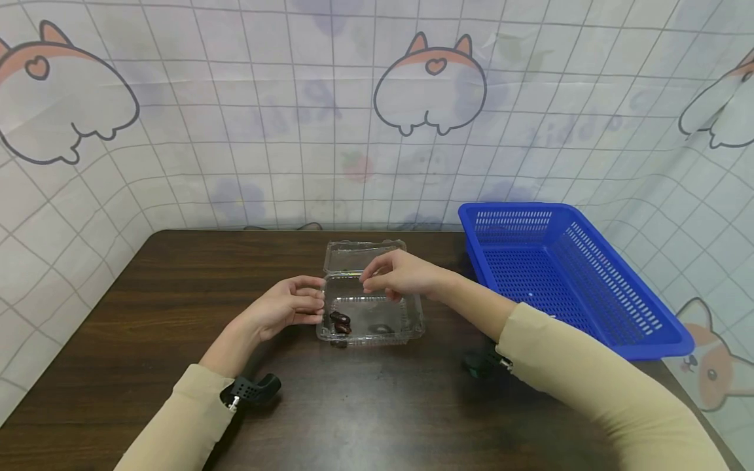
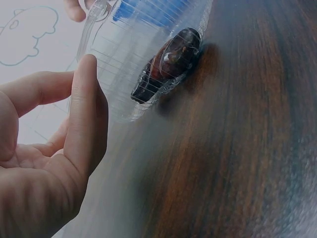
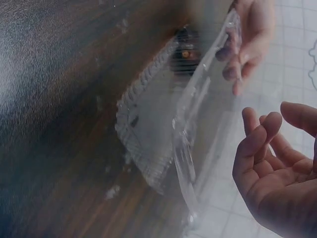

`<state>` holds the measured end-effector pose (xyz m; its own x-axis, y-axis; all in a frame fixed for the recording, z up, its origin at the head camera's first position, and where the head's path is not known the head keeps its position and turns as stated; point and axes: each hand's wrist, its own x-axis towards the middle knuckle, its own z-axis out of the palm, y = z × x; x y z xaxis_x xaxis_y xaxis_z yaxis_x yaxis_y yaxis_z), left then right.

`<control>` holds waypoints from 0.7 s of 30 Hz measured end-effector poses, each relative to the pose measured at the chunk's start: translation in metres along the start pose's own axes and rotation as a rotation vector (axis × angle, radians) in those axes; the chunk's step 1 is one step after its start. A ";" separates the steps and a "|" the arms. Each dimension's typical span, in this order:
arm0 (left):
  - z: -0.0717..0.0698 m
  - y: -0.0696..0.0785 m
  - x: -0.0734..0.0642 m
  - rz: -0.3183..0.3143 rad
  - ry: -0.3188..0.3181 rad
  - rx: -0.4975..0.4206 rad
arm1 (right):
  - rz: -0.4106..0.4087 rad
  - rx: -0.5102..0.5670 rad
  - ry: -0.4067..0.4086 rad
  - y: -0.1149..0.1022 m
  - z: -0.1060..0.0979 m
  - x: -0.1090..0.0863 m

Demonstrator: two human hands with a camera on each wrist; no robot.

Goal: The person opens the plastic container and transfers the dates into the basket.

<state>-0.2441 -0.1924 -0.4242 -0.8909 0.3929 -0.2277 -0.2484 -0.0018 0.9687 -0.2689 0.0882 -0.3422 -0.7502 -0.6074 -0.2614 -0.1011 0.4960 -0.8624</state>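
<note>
A clear plastic clamshell box (image 1: 371,339) sits on the table with its lid (image 1: 353,258) raised at the back. Several glossy dark-brown dates (image 1: 340,320) lie in its front left corner; the left wrist view shows the dates (image 2: 181,52) through the wall. Toward the front right of the box is a faint dark patch, too unclear to name. Fingertips of my left hand (image 1: 287,306) touch the box's left side. Above the box hovers my right hand (image 1: 406,273); in the right wrist view this hand (image 3: 277,173) has loosely bent fingers and nothing visible between them.
A blue plastic basket (image 1: 482,261) stands at the table's right side, partly behind my right forearm. The dark wooden table (image 1: 353,412) meets a tile-patterned cloth (image 1: 283,176) at the back. A black band (image 1: 250,390) is worn on my left wrist.
</note>
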 end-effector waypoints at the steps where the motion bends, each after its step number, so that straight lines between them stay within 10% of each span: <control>1: 0.000 0.000 0.000 0.000 -0.001 -0.002 | 0.003 -0.002 -0.007 0.000 0.002 0.001; 21: -0.001 0.000 -0.001 -0.007 0.001 0.008 | 0.040 -0.124 -0.069 0.017 0.041 0.032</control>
<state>-0.2439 -0.1935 -0.4238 -0.8894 0.3923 -0.2345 -0.2515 0.0083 0.9678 -0.2683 0.0517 -0.3826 -0.7090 -0.6244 -0.3277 -0.1549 0.5913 -0.7915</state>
